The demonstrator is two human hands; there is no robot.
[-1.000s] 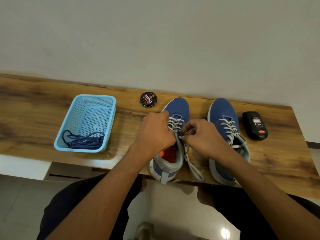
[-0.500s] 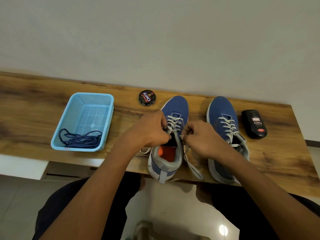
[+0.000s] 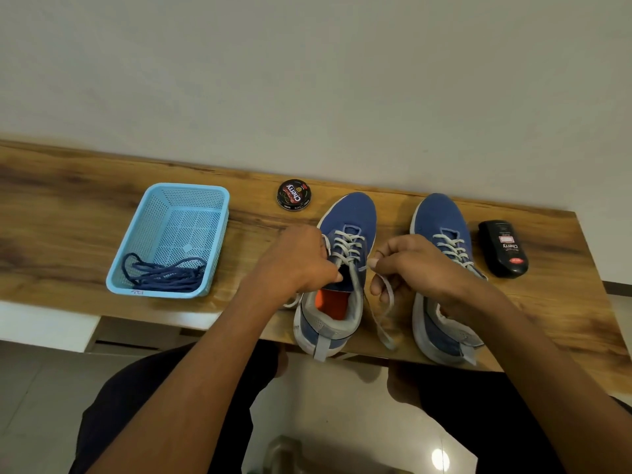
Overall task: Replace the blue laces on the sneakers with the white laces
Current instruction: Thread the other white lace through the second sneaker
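Observation:
Two blue sneakers stand side by side on the wooden shelf, toes to the wall. The left sneaker [image 3: 349, 217] carries a white lace [image 3: 347, 246] crossed through its eyelets. My left hand [image 3: 297, 258] pinches the lace at the shoe's left top eyelet. My right hand [image 3: 410, 265] holds the other lace end out to the right; its loose tail [image 3: 384, 316] hangs down between the shoes. The right sneaker [image 3: 439, 217] is laced in white and partly hidden by my right wrist. The blue laces [image 3: 164, 273] lie bundled in the light blue basket [image 3: 186, 193].
A round black polish tin [image 3: 294, 195] sits by the wall behind the left sneaker. A black polish bottle [image 3: 504, 248] lies to the right of the right sneaker. The wooden shelf [image 3: 58, 213] ends near my knees, with floor tiles below.
My hands have drawn apart: the right hand pulled its lace end away to the right of the left sneaker, while the left hand stays at the left eyelets.

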